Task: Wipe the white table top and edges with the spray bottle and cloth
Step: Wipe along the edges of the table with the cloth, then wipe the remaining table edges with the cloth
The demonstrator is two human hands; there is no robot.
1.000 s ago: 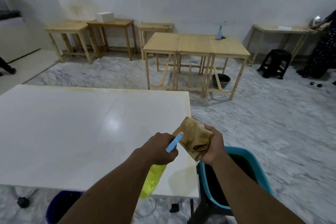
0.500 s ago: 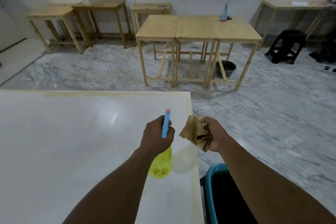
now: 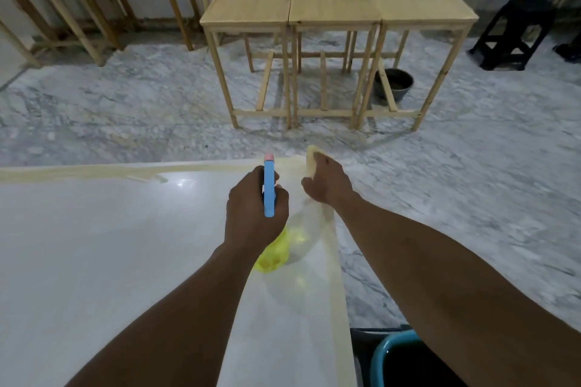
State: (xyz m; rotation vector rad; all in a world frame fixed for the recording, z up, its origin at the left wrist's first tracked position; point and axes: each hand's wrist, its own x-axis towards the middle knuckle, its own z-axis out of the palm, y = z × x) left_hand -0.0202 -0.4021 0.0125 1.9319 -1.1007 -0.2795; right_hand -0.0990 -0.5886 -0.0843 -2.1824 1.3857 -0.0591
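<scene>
Item one, spray bottle (image 3: 273, 250): translucent yellow plastic body, blue trigger head, pink nozzle tip aimed at 12 o'clock. My left hand (image 3: 255, 210) holds it, fingers curled round the neck under the head. The body hangs from my fist toward 6 o'clock, low over the white table top (image 3: 94, 245); I cannot tell whether it touches. I judge it light and thin-walled, with a belly that would give under a squeeze and may be slick when wet, so the stiff neck is the proper hold. Item two, cloth (image 3: 311, 158): tan, soft, limp. My right hand (image 3: 327, 185) holds it bunched at the table's far right corner, at 1 o'clock from the bottle and just beside it; only a fold shows beyond my knuckles. I judge it will mould round an edge but slip without palm pressure. Item three, table top: hard and glossy, with a yellowish band along the far and right edges. Item four, teal bucket (image 3: 382, 355): on the floor at 5 o'clock, beside the right edge.
</scene>
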